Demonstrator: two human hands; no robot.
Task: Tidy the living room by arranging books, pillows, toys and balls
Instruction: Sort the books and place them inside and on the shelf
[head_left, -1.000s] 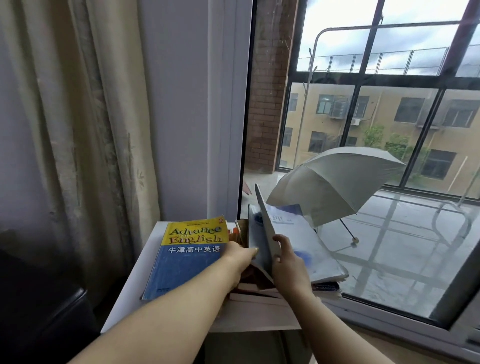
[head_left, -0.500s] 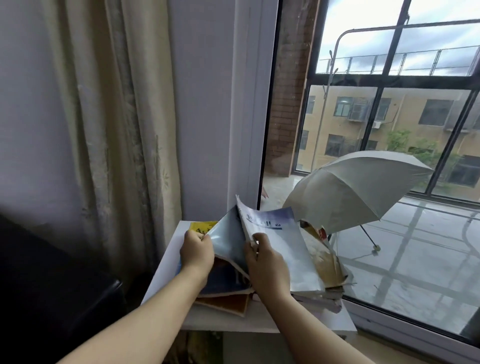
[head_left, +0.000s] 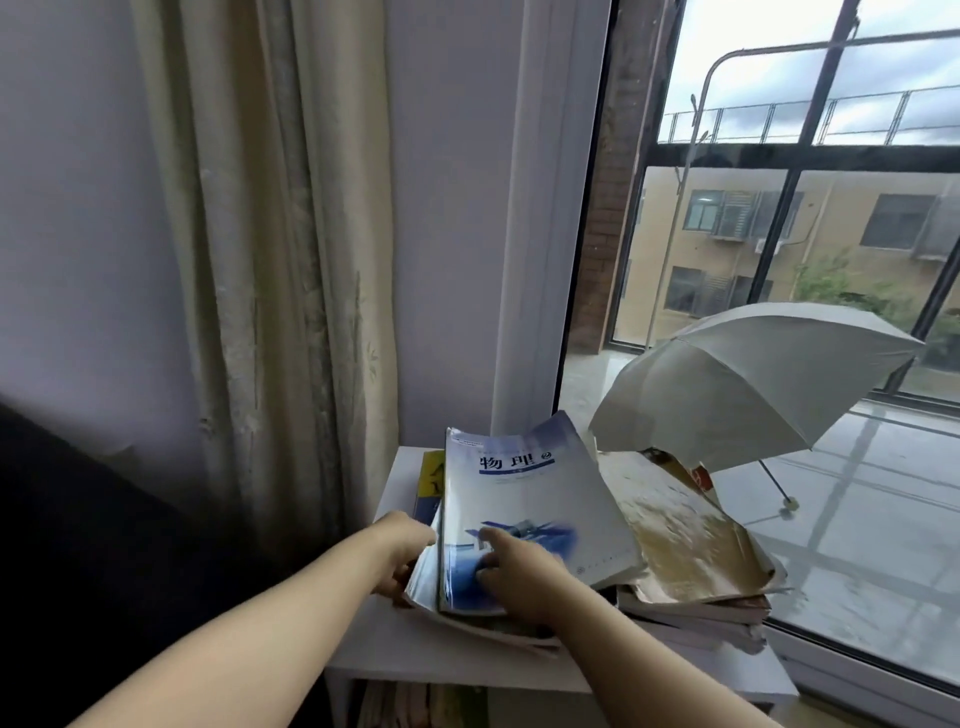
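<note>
Thin, glossy physics book (head_left: 524, 499) likely sags and slides; best held at its left spine, where the left hand (head_left: 408, 556) grips; right hand (head_left: 519, 574) rests unclenched on the cover.

Left forearm (head_left: 249, 634): bare, enters at 7 o'clock and extends toward 2 o'clock. Left hand (head_left: 405, 556): back facing up, holds the left edge of the book (head_left: 524, 499); its fingertips are hidden behind that edge.

Right forearm (head_left: 639, 660): bare, enters at 5 o'clock and extends toward 10 o'clock. Right hand (head_left: 524, 577): palm down on the book cover, one finger extended toward 11 o'clock, remaining fingers bent against the cover. The right hand lies at 3 o'clock of the left hand, near it, not touching.
</note>
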